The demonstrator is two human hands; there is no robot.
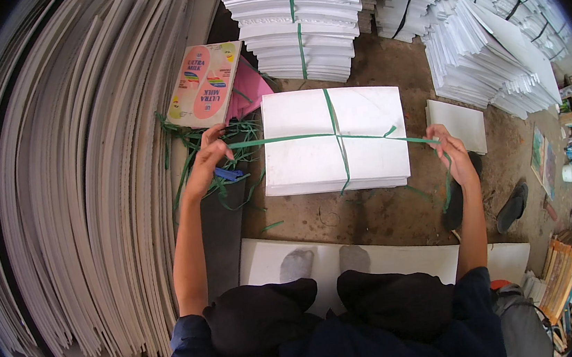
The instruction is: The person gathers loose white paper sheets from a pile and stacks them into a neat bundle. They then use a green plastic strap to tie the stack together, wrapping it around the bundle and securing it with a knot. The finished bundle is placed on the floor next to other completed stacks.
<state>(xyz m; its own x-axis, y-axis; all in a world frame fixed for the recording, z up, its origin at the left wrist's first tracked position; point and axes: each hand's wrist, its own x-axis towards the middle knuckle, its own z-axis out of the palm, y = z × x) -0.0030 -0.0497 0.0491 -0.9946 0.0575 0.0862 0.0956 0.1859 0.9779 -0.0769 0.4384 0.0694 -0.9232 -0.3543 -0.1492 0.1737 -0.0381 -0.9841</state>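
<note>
A stack of white sheets [306,169] lies on the floor in front of me. Green plastic strapping [285,138] runs across its top from side to side, and another length crosses it front to back. My left hand [209,160] pinches the strap's left end, out past the stack's left edge. Beyond the right edge, my right hand [452,153] grips the other end, and a loose tail hangs below it. Between the two hands the strap looks taut. A small green knot or stub sits on the top sheet, right of the crossing.
Tall grey-white sheets [82,165] stand on the left. Behind are strapped white stacks [298,31]; more sheets [475,54] lean at the right. Near my left hand are a printed cardboard piece [203,103], tangled green strips [242,129] and a blue object [228,175]. A dark slipper [512,207] lies right.
</note>
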